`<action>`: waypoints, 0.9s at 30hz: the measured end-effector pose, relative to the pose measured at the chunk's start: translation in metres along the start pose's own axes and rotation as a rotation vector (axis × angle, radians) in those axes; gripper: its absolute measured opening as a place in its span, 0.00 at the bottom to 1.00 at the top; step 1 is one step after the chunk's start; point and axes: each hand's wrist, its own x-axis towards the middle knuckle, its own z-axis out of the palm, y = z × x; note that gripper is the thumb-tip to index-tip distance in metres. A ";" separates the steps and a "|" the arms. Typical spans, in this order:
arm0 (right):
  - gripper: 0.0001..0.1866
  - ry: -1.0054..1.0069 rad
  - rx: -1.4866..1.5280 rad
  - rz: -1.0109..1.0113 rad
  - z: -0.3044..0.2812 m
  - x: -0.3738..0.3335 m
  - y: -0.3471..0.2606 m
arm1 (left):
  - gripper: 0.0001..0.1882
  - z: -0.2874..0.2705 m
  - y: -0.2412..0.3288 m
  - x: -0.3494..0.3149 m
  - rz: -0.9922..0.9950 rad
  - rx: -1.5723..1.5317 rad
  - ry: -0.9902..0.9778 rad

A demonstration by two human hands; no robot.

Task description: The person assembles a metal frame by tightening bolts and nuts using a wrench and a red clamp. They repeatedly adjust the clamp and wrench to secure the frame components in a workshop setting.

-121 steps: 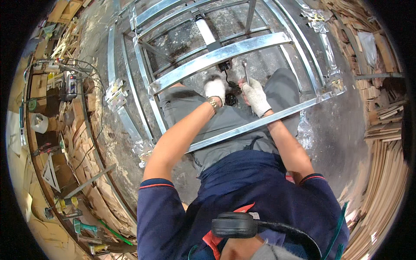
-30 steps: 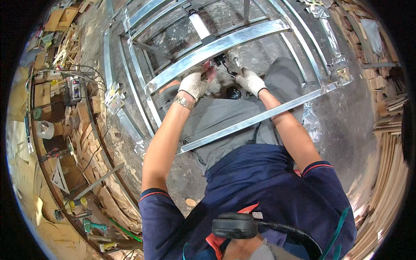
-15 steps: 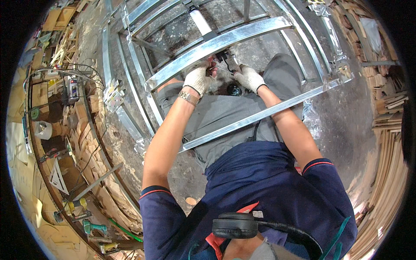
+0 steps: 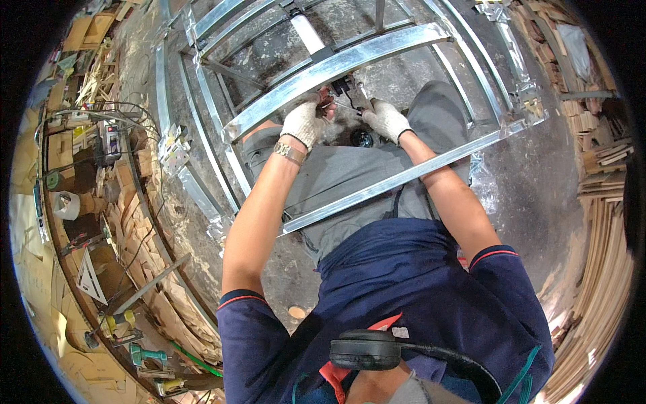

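My left hand [image 4: 304, 122], in a white knit glove with bare fingertips, is closed just under the curved metal bar [image 4: 336, 71] of a frame. What its fingers pinch is too small to make out. My right hand [image 4: 386, 122], gloved alike, is closed beside a black cable [image 4: 354, 102]; a slim silvery piece [image 4: 363, 91] rises from its fingers. A thin metal rod [image 4: 346, 106] shows between the two hands. Above them, a black bracket [image 4: 342, 86] sits under the bar, in line with a white cylinder with black ends [image 4: 308, 34].
My forearms reach under a straight metal bar [image 4: 404, 178] across my lap. A round black object [image 4: 362, 138] lies between my legs. On the left are a wooden bench with cables, a white set square [image 4: 90, 277] and a teal power tool [image 4: 147, 355]. Wood strips [image 4: 602, 269] are stacked right.
Both hands stay at the same spot under the curved bar, with only slight shifts of the fingers. The frame appears slightly higher and further left in the view.
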 end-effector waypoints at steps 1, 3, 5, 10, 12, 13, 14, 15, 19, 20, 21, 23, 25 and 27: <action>0.25 0.011 -0.002 -0.013 0.001 0.000 0.000 | 0.11 -0.001 0.000 0.000 0.010 0.024 -0.012; 0.25 0.023 -0.008 -0.035 0.004 0.002 0.006 | 0.11 0.001 -0.001 0.000 0.026 0.017 -0.003; 0.26 0.023 -0.014 -0.056 0.005 0.004 0.009 | 0.11 0.003 0.000 0.000 0.020 0.000 0.003; 0.26 0.000 -0.006 -0.016 0.000 -0.001 0.001 | 0.11 0.000 0.002 0.001 0.022 -0.050 0.003; 0.26 -0.002 -0.004 -0.018 -0.001 -0.002 0.001 | 0.11 0.000 0.003 0.002 -0.011 -0.083 0.019; 0.25 0.004 -0.006 -0.025 -0.001 -0.002 0.000 | 0.10 -0.001 0.003 0.003 -0.027 -0.100 0.027; 0.25 0.011 -0.008 -0.032 -0.001 -0.002 0.001 | 0.10 0.001 0.002 0.002 -0.001 -0.103 0.035; 0.25 0.016 -0.004 -0.033 0.000 -0.002 0.002 | 0.10 0.003 0.001 0.002 0.026 -0.107 0.042; 0.25 0.020 0.001 -0.039 0.001 0.001 0.005 | 0.10 0.001 0.000 0.002 0.123 -0.078 -0.008; 0.25 0.015 -0.001 -0.040 0.000 0.000 0.002 | 0.10 0.002 0.000 0.002 0.119 -0.097 0.009; 0.25 0.011 -0.002 -0.029 -0.001 -0.001 0.001 | 0.11 0.003 0.001 0.001 0.114 -0.116 0.025; 0.26 0.006 -0.005 -0.005 -0.003 -0.002 -0.002 | 0.11 0.003 0.001 0.001 0.118 -0.132 0.027; 0.25 0.021 -0.001 -0.014 0.000 0.000 0.003 | 0.12 0.002 0.001 0.003 0.136 -0.126 0.000; 0.25 0.015 -0.001 -0.009 0.000 -0.001 0.001 | 0.11 -0.002 0.000 0.007 0.111 -0.189 0.007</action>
